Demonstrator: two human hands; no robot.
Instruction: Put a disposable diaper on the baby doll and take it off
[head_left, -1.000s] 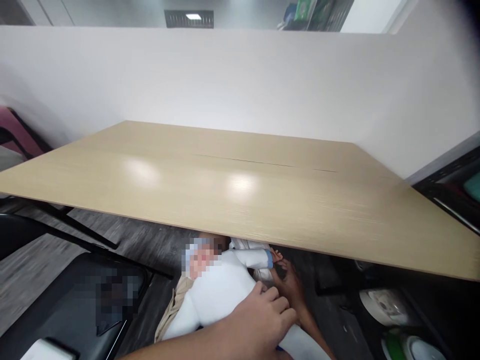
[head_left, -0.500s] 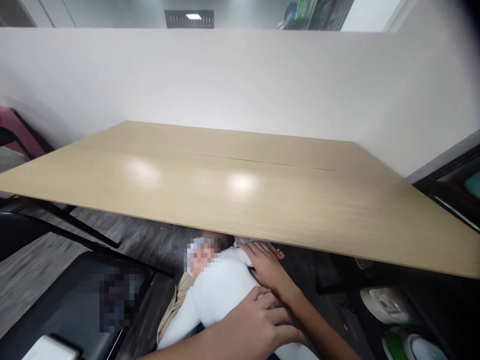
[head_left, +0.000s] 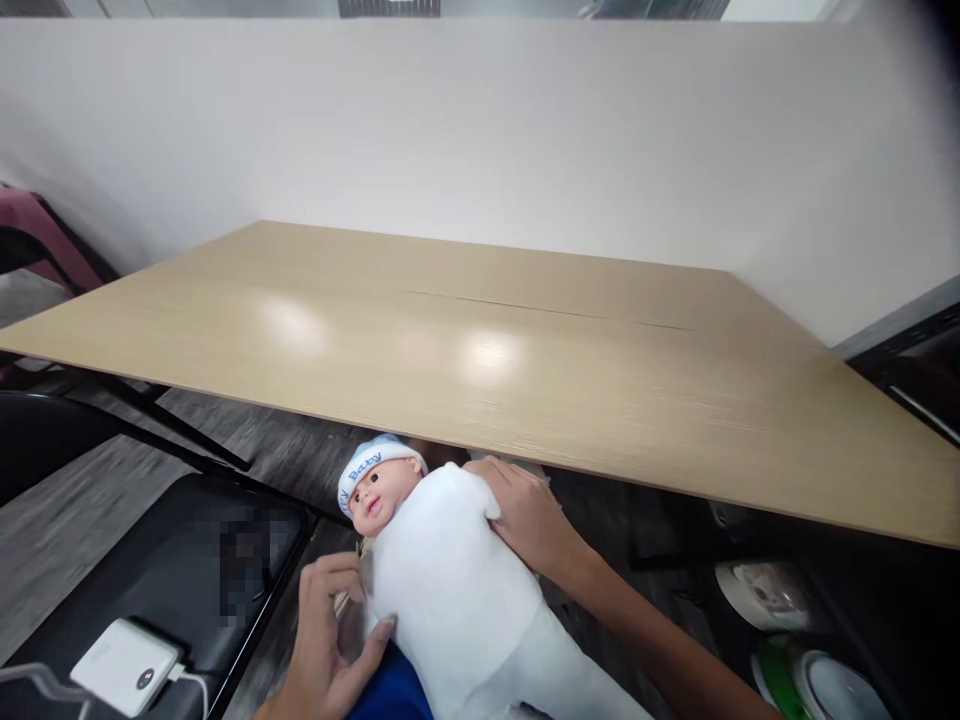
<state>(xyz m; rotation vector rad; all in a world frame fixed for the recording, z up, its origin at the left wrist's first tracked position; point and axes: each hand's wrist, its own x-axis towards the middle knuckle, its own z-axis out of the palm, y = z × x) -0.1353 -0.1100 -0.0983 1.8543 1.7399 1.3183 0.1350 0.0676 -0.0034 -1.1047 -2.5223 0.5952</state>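
A baby doll [head_left: 457, 590] in white clothing lies slantwise below the table's front edge. Its knitted cap [head_left: 371, 465] is blue and white with lettering, and its face points up. My right hand [head_left: 529, 510] is closed on the doll's arm by the shoulder, the fingers resting over the white cloth. On the doll's other side, my left hand [head_left: 322, 620] is curled, thumb and fingers around the sleeve edge; motion blurs the cloth there. Blue fabric [head_left: 390, 690] shows under the doll.
A wooden table [head_left: 360, 340] spans the view before a white wall [head_left: 465, 130]. At left, a black chair [head_left: 165, 570] carries a white power bank [head_left: 124, 665] with a cable. Round containers [head_left: 840, 690] stand on the dark lower right side.
My left hand has moved from across the doll's lower body to its left side. The doll's cap and face now show more fully. The view has tilted down.
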